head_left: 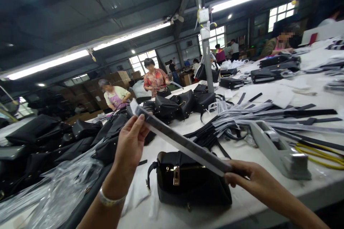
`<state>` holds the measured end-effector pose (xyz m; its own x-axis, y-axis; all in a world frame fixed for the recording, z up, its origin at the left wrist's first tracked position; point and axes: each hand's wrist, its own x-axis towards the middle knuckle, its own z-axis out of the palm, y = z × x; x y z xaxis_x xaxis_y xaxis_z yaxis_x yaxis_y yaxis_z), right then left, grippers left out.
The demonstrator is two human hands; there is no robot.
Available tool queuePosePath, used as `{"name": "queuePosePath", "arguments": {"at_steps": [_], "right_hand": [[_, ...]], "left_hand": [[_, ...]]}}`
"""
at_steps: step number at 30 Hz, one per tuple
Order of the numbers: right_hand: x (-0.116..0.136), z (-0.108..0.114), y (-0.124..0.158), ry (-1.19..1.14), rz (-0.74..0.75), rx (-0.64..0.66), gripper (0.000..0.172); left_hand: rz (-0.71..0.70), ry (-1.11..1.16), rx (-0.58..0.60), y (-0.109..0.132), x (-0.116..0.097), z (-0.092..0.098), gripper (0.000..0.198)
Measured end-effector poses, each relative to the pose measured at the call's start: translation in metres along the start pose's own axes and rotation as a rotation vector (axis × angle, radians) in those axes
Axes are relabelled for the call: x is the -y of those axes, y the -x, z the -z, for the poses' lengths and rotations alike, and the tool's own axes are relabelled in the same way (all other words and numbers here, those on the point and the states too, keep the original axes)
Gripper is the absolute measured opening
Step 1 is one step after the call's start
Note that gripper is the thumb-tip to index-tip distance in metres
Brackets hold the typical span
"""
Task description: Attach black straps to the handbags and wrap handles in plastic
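A long strap wrapped in whitish film (182, 139) is stretched slantwise between my two hands. My left hand (131, 137) pinches its upper end between thumb and fingers. The lower right end is gripped by my right hand (245, 175). Beneath the strap, a black handbag (192, 182) with a gold clasp stands upright on the white table (242, 193); the strap hides part of its top. A short black strap with a buckle hangs at the bag's left side.
Black bags (174, 103) are piled at the left and behind. Clear plastic wrapping (70, 182) lies front left. At right are wrapped straps (242, 118), a grey tape dispenser (279, 150) and a yellow cord (319, 155). A metal post (206, 57) rises mid-table. Several people work farther off.
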<state>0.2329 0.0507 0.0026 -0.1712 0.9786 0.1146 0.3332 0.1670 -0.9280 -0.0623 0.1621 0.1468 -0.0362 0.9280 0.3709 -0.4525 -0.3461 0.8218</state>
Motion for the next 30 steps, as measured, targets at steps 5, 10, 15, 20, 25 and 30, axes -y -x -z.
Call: {"name": "queuePosePath", "arguments": {"at_steps": [5,10,15,20,25,30], "right_hand": [[-0.001,-0.024,0.005,-0.288,-0.068,0.233,0.036],[-0.014,-0.039,0.000,-0.337,-0.125,0.363,0.043],[-0.031,-0.050,-0.003,-0.309,-0.173,0.327,0.059],[-0.010,-0.045,0.004,-0.365,-0.171,0.338,0.072],[0.001,-0.033,0.010,-0.391,-0.145,0.341,0.064],[-0.012,-0.026,0.014,-0.390,-0.140,0.339,0.060]], "left_hand": [[-0.189,-0.079,-0.211,0.028,-0.031,0.037,0.020],[-0.212,-0.124,-0.323,0.054,-0.044,0.065,0.020],[-0.211,-0.104,-0.410,0.058,-0.050,0.099,0.012],[-0.221,-0.118,-0.499,0.055,-0.054,0.120,0.006],[-0.233,-0.176,-0.592,0.050,-0.058,0.134,0.014],[-0.256,-0.186,-0.645,0.047,-0.061,0.151,0.021]]}}
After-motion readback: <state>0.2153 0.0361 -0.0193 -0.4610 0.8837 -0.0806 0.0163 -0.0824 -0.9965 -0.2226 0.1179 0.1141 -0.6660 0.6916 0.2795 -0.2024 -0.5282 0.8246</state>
